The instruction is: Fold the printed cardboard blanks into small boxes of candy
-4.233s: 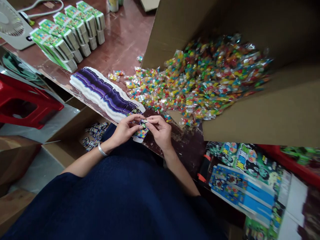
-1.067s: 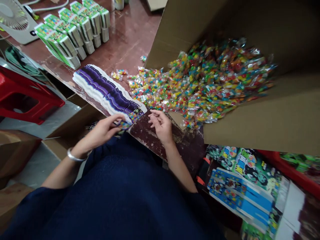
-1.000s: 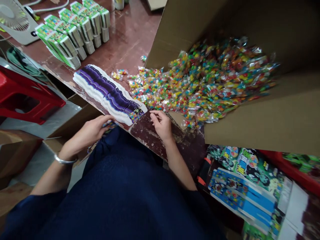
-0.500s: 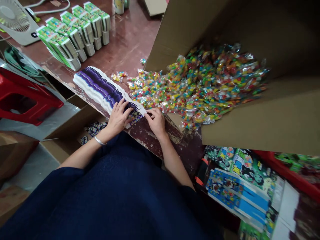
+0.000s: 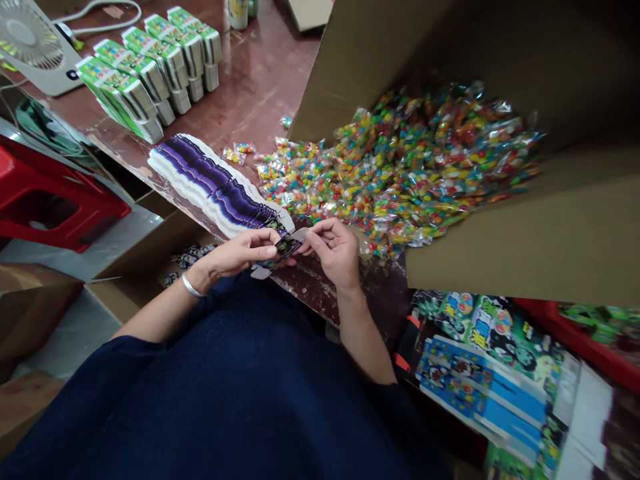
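Observation:
My left hand (image 5: 240, 252) and my right hand (image 5: 334, 248) pinch a flat small printed carton (image 5: 280, 250) between them, just off the table's near edge above my lap. Right behind it lies a fanned stack of purple flat cartons (image 5: 210, 183) on the table. A heap of clear candy packets (image 5: 400, 167) spills from a large cardboard box (image 5: 525, 220) lying on its side, close to my right hand.
Rows of green folded boxes (image 5: 145, 63) stand at the far left of the brown table (image 5: 250, 87), beside a white fan (image 5: 30, 40). A red stool (image 5: 45, 200) and an open carton (image 5: 165, 260) holding small boxes sit lower left. Printed blue and green sheets (image 5: 490, 373) lie lower right.
My left hand dropped a finished small box toward the carton below, then both hands went to the purple stack and lifted a flat carton off its near end.

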The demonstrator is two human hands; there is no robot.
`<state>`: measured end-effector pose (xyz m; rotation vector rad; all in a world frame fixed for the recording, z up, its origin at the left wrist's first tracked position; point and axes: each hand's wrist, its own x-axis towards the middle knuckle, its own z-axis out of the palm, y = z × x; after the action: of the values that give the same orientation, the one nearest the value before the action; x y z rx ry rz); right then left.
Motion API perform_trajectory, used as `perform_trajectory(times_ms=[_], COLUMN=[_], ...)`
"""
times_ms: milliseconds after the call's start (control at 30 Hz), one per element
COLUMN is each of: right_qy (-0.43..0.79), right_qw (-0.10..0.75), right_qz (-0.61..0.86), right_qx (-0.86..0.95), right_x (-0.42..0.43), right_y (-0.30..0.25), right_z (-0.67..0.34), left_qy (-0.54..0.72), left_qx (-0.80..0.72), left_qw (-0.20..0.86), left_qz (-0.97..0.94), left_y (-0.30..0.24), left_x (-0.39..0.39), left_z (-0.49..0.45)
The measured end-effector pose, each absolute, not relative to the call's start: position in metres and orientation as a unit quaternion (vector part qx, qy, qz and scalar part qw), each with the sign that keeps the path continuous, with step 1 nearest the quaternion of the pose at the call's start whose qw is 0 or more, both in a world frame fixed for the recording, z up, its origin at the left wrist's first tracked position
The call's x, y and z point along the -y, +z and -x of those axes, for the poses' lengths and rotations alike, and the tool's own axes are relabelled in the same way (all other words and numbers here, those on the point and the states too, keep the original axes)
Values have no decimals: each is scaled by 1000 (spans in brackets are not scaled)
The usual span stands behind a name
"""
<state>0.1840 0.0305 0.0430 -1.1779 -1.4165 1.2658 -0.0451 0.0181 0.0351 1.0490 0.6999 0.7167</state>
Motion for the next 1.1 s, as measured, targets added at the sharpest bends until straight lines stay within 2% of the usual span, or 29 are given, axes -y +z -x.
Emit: perform_trajectory(times_ms=[133,200,367,567,733,867,1000,1100], right_qy=[365,306,393,497,453,465,420,391], right_qw=[449,424,346,339,484,457,502,519], right_qz=[503,496,441,449,493,518,531,526], right_qx=[642,693,729,661,564,554,538,549], right_x=[-17,-11,-4,-9,-5,2,2,0], right_y=[46,47,45,45,30,17,13,7], right_z=[-189,-191,-191,-195,-186,-173,-166,-166], left_qy=[329,340,326,311,409,486,535,521], left_qx=[-266,-271,-284,-301,-390,-429,-452,-448], left_qw=[804,810,833,838,761,672,567,544], left_qz=[-419,-395,-344,-331,-319,-358,-434,-481], left_y=[28,26,23,20,23,19,16,16], left_x=[-15,-14,-13,-9,-8,-8,-4,0], left_z=[36,32,29,21,10,2,2,6])
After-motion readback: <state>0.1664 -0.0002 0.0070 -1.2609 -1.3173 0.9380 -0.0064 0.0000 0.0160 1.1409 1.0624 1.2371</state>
